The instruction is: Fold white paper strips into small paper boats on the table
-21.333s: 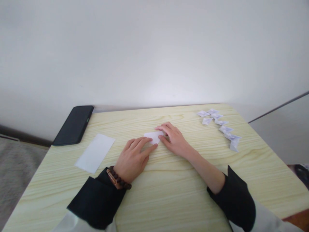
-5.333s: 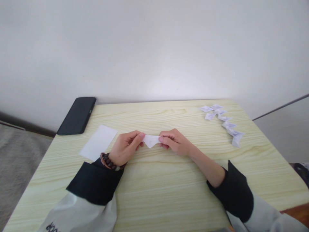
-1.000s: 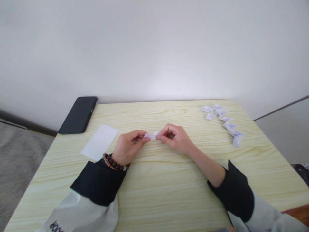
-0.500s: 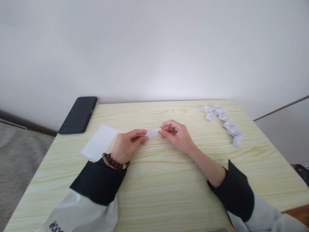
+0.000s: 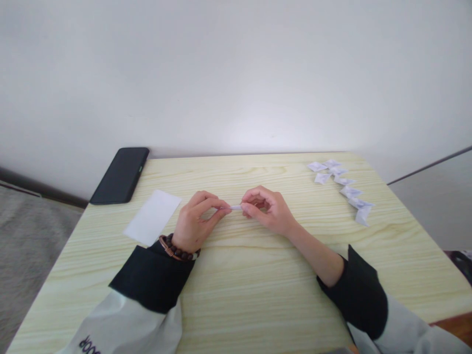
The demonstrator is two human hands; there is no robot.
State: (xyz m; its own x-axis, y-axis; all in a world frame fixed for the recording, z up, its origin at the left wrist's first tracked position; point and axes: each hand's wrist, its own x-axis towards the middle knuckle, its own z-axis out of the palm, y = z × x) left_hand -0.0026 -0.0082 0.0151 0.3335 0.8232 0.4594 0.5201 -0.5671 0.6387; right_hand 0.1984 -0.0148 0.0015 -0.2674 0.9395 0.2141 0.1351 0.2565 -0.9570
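A small folded piece of white paper is held between my two hands over the middle of the table, seen almost edge-on as a thin strip. My left hand pinches its left end between thumb and fingers; a beaded bracelet circles that wrist. At the other end, my right hand grips the paper with thumb and fingertips, the remaining fingers curled. Parts of the paper are hidden behind the fingertips. Left of my left hand lies a flat white paper sheet.
Several small folded paper pieces lie in a loose row on the right side of the wood-grain table. A black phone rests at the back left corner. Behind the table rises a white wall.
The paper has turned from showing its face to nearly edge-on. My left fingers have shifted slightly right along it, closer to my right hand, which has barely moved.
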